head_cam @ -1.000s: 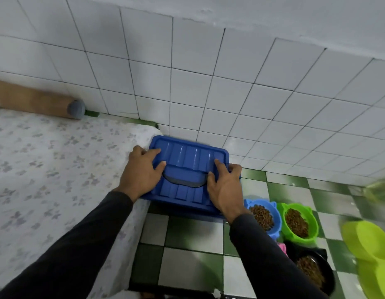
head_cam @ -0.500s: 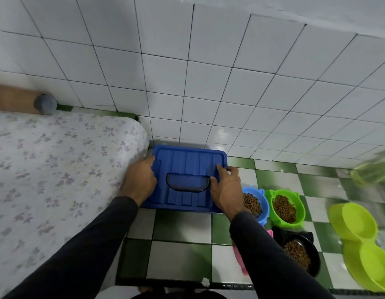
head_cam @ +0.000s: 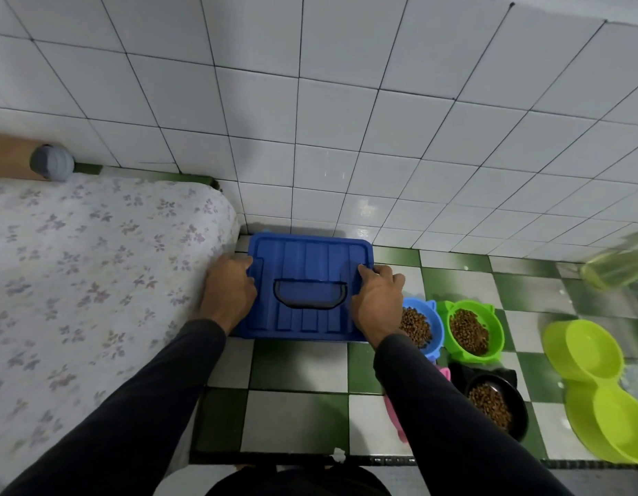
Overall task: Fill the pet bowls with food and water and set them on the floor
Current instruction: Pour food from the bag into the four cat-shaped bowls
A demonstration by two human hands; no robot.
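Pet bowls sit on the checkered floor (head_cam: pixel 296 417): black bowl (head_cam: pixel 496 406) of kibble nearest, blue bowl (head_cam: pixel 419 327) and green bowl (head_cam: pixel 469 332) of kibble beyond, lime double bowl (head_cam: pixel 596 392) far right. All lie right of the hands. Left hand (head_cam: pixel 230 293) and right hand (head_cam: pixel 376 304) grip opposite edges of a blue lidded bin (head_cam: pixel 307 281) by the tiled wall (head_cam: pixel 346 137). Floral bedsheet (head_cam: pixel 77 281) at left.

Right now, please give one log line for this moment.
left hand: grips box left edge | right hand: grips right edge | box: by wall | three bowls: kibble
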